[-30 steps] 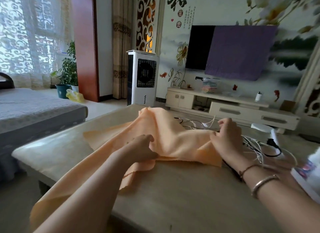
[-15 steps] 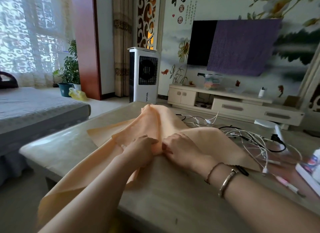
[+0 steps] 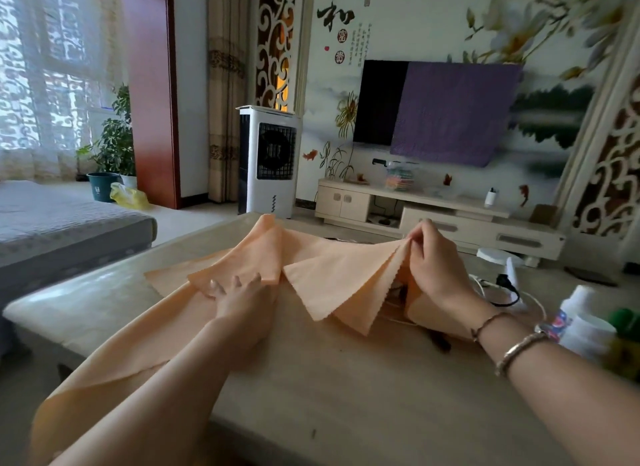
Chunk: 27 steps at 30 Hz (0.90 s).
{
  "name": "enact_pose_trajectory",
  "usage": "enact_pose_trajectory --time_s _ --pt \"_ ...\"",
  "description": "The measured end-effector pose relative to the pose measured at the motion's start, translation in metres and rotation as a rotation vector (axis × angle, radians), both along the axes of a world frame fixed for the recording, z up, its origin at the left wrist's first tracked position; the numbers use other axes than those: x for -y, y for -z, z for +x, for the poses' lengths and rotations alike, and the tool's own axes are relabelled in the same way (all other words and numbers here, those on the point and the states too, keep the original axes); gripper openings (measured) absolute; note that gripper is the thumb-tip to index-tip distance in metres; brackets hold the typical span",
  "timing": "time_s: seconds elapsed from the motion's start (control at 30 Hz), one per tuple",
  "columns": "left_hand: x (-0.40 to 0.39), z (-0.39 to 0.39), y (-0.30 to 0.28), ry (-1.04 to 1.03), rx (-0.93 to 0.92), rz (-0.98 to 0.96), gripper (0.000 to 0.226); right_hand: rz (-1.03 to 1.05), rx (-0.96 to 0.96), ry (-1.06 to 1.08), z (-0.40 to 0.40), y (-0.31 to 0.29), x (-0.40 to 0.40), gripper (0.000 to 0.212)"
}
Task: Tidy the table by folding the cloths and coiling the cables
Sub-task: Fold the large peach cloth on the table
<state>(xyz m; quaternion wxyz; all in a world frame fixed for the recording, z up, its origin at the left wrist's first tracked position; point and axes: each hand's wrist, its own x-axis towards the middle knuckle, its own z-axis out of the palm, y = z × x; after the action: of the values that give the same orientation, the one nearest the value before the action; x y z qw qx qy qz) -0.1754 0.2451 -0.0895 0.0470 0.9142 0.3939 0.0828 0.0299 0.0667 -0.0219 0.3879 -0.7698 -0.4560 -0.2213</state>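
1. State now: the peach cloth (image 3: 332,285) lies across the desk (image 3: 346,396), near end hanging off the front-left edge. The right hand (image 3: 436,268) has its grip pinched on a bunch of cloth corners, lifted a bit above the desk. The left hand (image 3: 239,292) has its grip spread flat, fingers pressing the cloth down near its middle.

2. Risk: pinched layers slip. Several edges are fanned out below the right hand's grip and not lined up, so the fold prob ends up skewed w/ corners off.

3. Risk: cloth slides off the desk. A lot of it hangs over the front-left edge; if the left hand eases off, that weight could drag the rest down.

4. Risk: snagging the cables (image 3: 498,292). White and black leads sit just beside and partly under the cloth by the right wrist. Laying the fold down there could trap them inside or drag them along, which makes coiling harder later.

5. Risk: knocking the bottles (image 3: 585,327) at the desk's right edge. They're near the right forearm; a wide sweep to smooth the cloth could tip them.

6. Risk: creases. The cloth is ridged up btwn the two hands; folding w/o flattening first likely locks in wrinkles.
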Motion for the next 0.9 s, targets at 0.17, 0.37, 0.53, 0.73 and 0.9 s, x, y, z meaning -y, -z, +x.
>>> enact_pose_trajectory --time_s 0.17,0.37,0.53,0.73,0.9 --pt "0.031 0.026 0.001 0.332 0.207 -0.058 0.066 -0.012 -0.031 -0.016 0.013 -0.007 0.053 0.019" --pt "0.089 0.052 0.008 0.488 0.275 -0.007 0.074 -0.062 -0.187 -0.132 0.007 -0.011 0.079 0.02" --pt "0.106 0.065 0.007 0.453 0.36 0.063 0.023 -0.206 -0.284 -0.166 0.004 -0.005 0.088 0.026" --pt "0.108 0.069 -0.012 0.43 0.576 -0.135 0.011 -0.29 -0.464 -0.266 0.006 -0.012 0.098 0.022" --pt "0.115 0.066 -0.067 0.431 0.808 -0.241 0.01 -0.403 -0.561 -0.3 -0.009 -0.016 0.094 0.043"
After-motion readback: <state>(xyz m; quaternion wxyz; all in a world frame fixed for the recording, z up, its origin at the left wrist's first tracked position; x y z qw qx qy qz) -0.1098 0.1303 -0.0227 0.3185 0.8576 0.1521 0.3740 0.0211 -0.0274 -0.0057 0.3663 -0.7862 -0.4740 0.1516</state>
